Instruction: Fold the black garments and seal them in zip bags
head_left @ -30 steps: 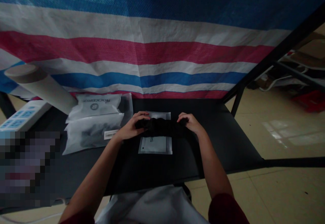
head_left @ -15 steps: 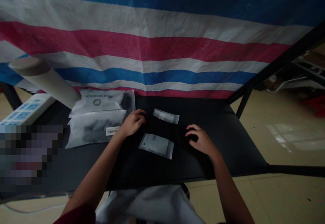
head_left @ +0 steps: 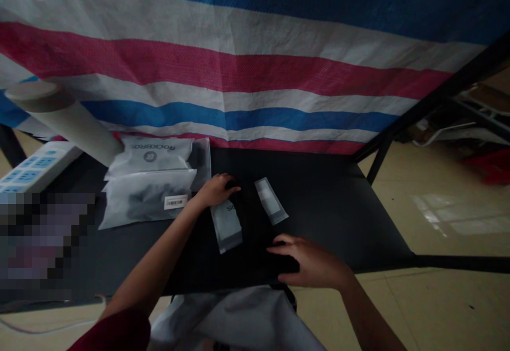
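Head view, looking forward and down at a black table [head_left: 338,207]. In the middle of the table lies a black fabric piece [head_left: 255,239], dark on dark, so its outline is hard to make out. Two narrow sachets sit on it, side by side and slightly apart: a printed grey sachet [head_left: 226,227] and a paler sachet [head_left: 271,200], both tilted at an angle to the table's edge.

The left hand [head_left: 217,190] is at the far end of the fabric, its fingers curled over it, just above the printed sachet; whether it is pinching the cloth, I cannot tell. The right hand [head_left: 308,262] is open, fingers stretched out flat, touching the fabric at the near edge of the table.

Left of the fabric on the table, two frosted ROCKBROS bags [head_left: 150,155] lie one just above the other, the lower with a barcode label [head_left: 176,202]. Beyond them, at the table's far left corner, a cardboard tube [head_left: 61,120] leans over a white power strip [head_left: 40,168]. A red, white and blue striped tarp [head_left: 223,69] hangs behind the table. A pixelated patch [head_left: 43,245] hides its near left corner.
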Demonstrator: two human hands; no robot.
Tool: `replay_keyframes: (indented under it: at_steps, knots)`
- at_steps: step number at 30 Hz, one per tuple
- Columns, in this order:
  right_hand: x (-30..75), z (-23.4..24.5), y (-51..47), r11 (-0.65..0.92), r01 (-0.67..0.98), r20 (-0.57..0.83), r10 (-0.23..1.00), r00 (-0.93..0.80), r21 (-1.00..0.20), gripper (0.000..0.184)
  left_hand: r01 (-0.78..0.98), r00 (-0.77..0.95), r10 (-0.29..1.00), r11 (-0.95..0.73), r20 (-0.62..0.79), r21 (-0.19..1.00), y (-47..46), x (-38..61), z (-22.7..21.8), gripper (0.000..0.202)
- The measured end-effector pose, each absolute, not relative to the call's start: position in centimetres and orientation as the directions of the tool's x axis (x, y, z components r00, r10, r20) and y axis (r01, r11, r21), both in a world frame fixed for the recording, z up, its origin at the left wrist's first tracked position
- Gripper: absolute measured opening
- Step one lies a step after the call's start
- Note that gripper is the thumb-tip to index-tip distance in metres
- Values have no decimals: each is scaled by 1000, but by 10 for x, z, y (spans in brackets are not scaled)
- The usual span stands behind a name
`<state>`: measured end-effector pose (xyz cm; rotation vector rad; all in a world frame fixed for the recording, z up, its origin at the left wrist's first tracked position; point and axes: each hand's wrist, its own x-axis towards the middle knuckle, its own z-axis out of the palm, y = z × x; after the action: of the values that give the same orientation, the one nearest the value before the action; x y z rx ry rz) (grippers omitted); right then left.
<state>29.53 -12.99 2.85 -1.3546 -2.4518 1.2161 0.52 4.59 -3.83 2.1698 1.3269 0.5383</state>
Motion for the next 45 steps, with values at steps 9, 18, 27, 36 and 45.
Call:
replay_keyframes:
  at_steps: [9, 18, 27, 36, 45]
  knots:
    - [262, 2, -15, 16, 628, -127, 975, -182, -778, 41, 756, 348, 935, -321, 65, 571, 47, 16, -11, 43]
    - [230, -37, 32, -127, 485, -211, 970, -123, -865, 68, 646, 460, 888, -323, -15, 692, 37, 12, -15, 62]
    - [226, -34, 22, -120, -159, -103, 989, -107, -980, 41, 257, 142, 985, -135, 101, 957, 28, 29, -39, 76]
    - [224, -29, 20, -146, -255, -140, 989, -41, -956, 44, 15, 436, 893, 114, -109, 993, 24, 28, -26, 35]
    - [219, -37, 15, -197, -120, -177, 971, -159, -973, 35, -83, 334, 940, 106, -73, 991, 24, 33, -33, 48]
